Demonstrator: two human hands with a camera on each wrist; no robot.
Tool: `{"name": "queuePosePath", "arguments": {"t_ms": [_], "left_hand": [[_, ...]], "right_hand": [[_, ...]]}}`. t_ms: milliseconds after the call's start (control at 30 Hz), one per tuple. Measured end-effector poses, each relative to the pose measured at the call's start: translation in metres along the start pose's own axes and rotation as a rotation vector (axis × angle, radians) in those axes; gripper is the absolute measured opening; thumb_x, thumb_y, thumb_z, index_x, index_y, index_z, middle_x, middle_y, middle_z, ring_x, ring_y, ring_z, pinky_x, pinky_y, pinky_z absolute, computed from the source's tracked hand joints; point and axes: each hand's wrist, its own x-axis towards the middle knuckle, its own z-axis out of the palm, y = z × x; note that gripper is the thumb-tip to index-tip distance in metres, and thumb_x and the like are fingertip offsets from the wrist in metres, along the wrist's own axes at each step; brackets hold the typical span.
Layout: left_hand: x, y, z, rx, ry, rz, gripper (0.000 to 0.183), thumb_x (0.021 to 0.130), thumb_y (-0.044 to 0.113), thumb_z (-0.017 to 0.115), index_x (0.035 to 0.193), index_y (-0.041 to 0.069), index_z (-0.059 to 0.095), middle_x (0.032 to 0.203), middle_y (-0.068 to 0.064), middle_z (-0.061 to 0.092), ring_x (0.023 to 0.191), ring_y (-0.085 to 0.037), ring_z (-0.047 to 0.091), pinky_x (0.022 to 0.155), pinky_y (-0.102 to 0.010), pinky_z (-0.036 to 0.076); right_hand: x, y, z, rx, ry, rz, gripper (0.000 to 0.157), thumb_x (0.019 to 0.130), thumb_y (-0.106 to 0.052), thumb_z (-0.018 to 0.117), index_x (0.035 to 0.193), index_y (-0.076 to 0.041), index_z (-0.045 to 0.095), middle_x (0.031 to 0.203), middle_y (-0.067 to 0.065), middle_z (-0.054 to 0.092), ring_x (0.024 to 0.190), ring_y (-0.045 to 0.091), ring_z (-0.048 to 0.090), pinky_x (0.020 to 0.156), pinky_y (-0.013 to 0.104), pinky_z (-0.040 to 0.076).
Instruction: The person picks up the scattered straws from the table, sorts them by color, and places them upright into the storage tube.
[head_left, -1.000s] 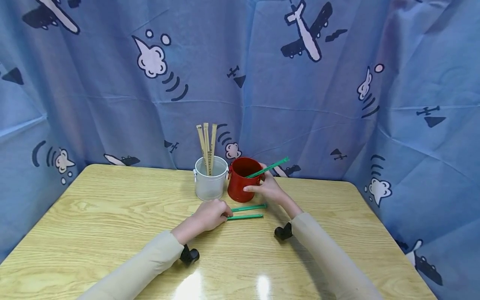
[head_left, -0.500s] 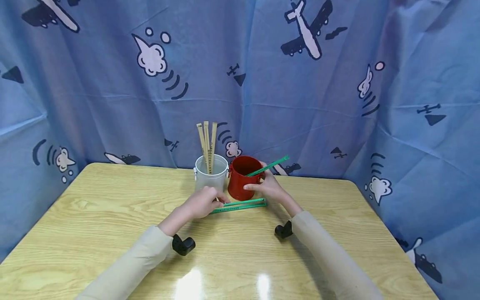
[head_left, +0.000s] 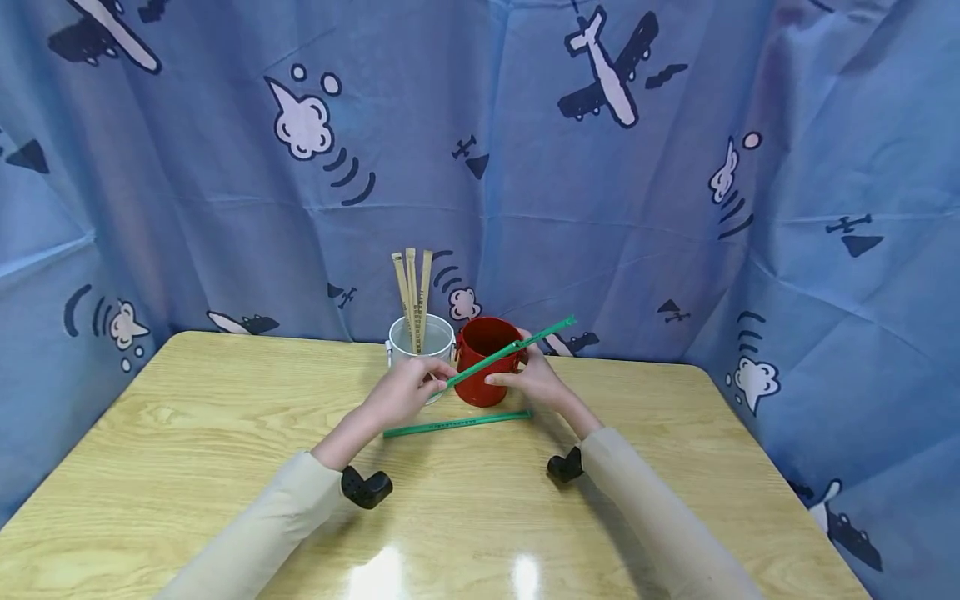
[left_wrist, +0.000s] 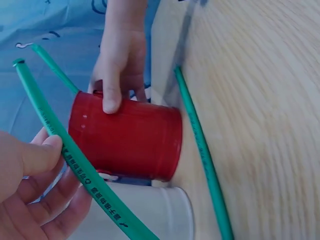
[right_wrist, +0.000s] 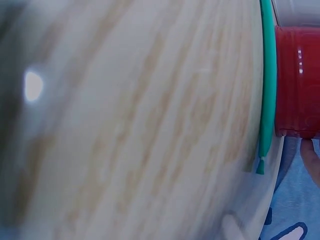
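Note:
My left hand (head_left: pixel 401 392) pinches a green wrapped straw (left_wrist: pixel 82 165) between thumb and fingers, slanting up to the right in front of the red bucket (head_left: pixel 476 388). Printed lettering runs along its wrapper. On the bucket's right side my right hand (head_left: pixel 536 377) grips the wall, thumb in front; in the left wrist view that thumb lies on the red metal. A second green straw (head_left: pixel 555 328) leans out of the red bucket toward the right. Flat on the table before the buckets lies another green straw (head_left: pixel 457 424).
Left of the red bucket stands a white bucket (head_left: pixel 396 355), partly hidden by my left hand. Several beige wrapped straws (head_left: pixel 412 292) stand in it. Behind the wooden table (head_left: pixel 247 417) hangs a blue curtain (head_left: pixel 420 125) with airplane prints.
My left hand has picked one green straw up off the table and raised it in front of the red bucket. The right hand keeps its hold on the bucket.

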Motion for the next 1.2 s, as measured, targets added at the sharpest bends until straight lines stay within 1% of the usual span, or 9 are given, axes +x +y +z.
{"name": "queuePosePath", "arguments": {"t_ms": [233, 367, 500, 600, 700, 867, 967, 1067, 1200], "left_hand": [[0.007, 0.014, -0.005, -0.061, 0.081, -0.028, 0.018, 0.093, 0.007, 0.061, 0.109, 0.007, 0.069, 0.105, -0.008, 0.068, 0.084, -0.019, 0.063, 0.076, -0.030, 0.055], [0.013, 0.024, -0.010, -0.108, 0.126, -0.026, 0.020, 0.093, 0.008, 0.061, 0.112, 0.006, 0.067, 0.107, -0.009, 0.068, 0.090, -0.023, 0.065, 0.080, -0.033, 0.055], [0.018, 0.035, -0.016, -0.162, 0.185, -0.012, 0.022, 0.094, 0.010, 0.060, 0.116, 0.006, 0.066, 0.107, -0.009, 0.068, 0.094, -0.024, 0.064, 0.083, -0.036, 0.055], [0.021, 0.043, -0.020, -0.224, 0.247, 0.009, 0.024, 0.095, 0.010, 0.059, 0.118, 0.006, 0.064, 0.110, -0.010, 0.067, 0.098, -0.023, 0.063, 0.084, -0.037, 0.055], [0.025, 0.051, -0.023, -0.279, 0.320, 0.027, 0.026, 0.095, 0.010, 0.059, 0.120, 0.005, 0.063, 0.111, -0.011, 0.067, 0.098, -0.022, 0.062, 0.083, -0.036, 0.055], [0.035, 0.065, -0.026, -0.320, 0.440, 0.052, 0.026, 0.095, 0.011, 0.059, 0.119, 0.005, 0.063, 0.109, -0.011, 0.067, 0.093, -0.022, 0.060, 0.079, -0.034, 0.054], [0.042, 0.071, -0.026, -0.338, 0.502, 0.077, 0.025, 0.095, 0.011, 0.059, 0.119, 0.005, 0.063, 0.109, -0.012, 0.066, 0.093, -0.022, 0.060, 0.078, -0.033, 0.053], [0.048, 0.073, -0.023, -0.343, 0.551, 0.111, 0.026, 0.095, 0.011, 0.059, 0.120, 0.005, 0.062, 0.109, -0.011, 0.065, 0.093, -0.022, 0.061, 0.078, -0.032, 0.055], [0.053, 0.071, -0.015, -0.333, 0.605, 0.164, 0.025, 0.095, 0.009, 0.059, 0.119, 0.003, 0.061, 0.105, -0.013, 0.065, 0.090, -0.023, 0.062, 0.076, -0.032, 0.056]], "right_hand": [[0.001, 0.001, 0.000, 0.000, -0.003, -0.012, 0.082, 0.080, -0.001, 0.075, 0.146, -0.004, 0.026, 0.145, 0.021, 0.040, 0.129, 0.040, 0.044, 0.100, 0.053, 0.046], [0.001, 0.001, 0.000, 0.017, -0.009, -0.027, 0.083, 0.079, 0.001, 0.074, 0.147, -0.004, 0.026, 0.145, 0.021, 0.040, 0.129, 0.040, 0.043, 0.101, 0.054, 0.045], [0.002, 0.004, 0.000, 0.037, -0.014, -0.042, 0.083, 0.079, 0.002, 0.074, 0.147, -0.003, 0.026, 0.145, 0.022, 0.039, 0.130, 0.040, 0.042, 0.101, 0.054, 0.045], [0.005, 0.012, -0.001, 0.040, -0.011, -0.068, 0.082, 0.079, 0.002, 0.074, 0.147, -0.004, 0.027, 0.145, 0.021, 0.040, 0.130, 0.041, 0.041, 0.101, 0.055, 0.044], [0.008, 0.022, -0.001, 0.035, 0.001, -0.080, 0.081, 0.080, 0.001, 0.074, 0.146, -0.007, 0.028, 0.145, 0.018, 0.041, 0.130, 0.038, 0.042, 0.102, 0.054, 0.044], [0.012, 0.031, -0.002, 0.027, 0.010, -0.084, 0.081, 0.079, -0.003, 0.076, 0.146, -0.011, 0.029, 0.145, 0.014, 0.042, 0.131, 0.035, 0.043, 0.102, 0.052, 0.044], [0.013, 0.031, -0.001, 0.024, 0.006, -0.078, 0.081, 0.080, -0.004, 0.076, 0.146, -0.012, 0.029, 0.145, 0.014, 0.042, 0.130, 0.036, 0.043, 0.101, 0.052, 0.045], [0.013, 0.029, -0.001, 0.025, 0.009, -0.055, 0.081, 0.080, -0.004, 0.076, 0.146, -0.012, 0.029, 0.145, 0.015, 0.041, 0.129, 0.035, 0.043, 0.100, 0.051, 0.047], [0.008, 0.016, -0.001, 0.031, -0.008, -0.046, 0.081, 0.081, -0.001, 0.074, 0.147, -0.007, 0.027, 0.145, 0.019, 0.040, 0.129, 0.038, 0.042, 0.100, 0.052, 0.046]]}}
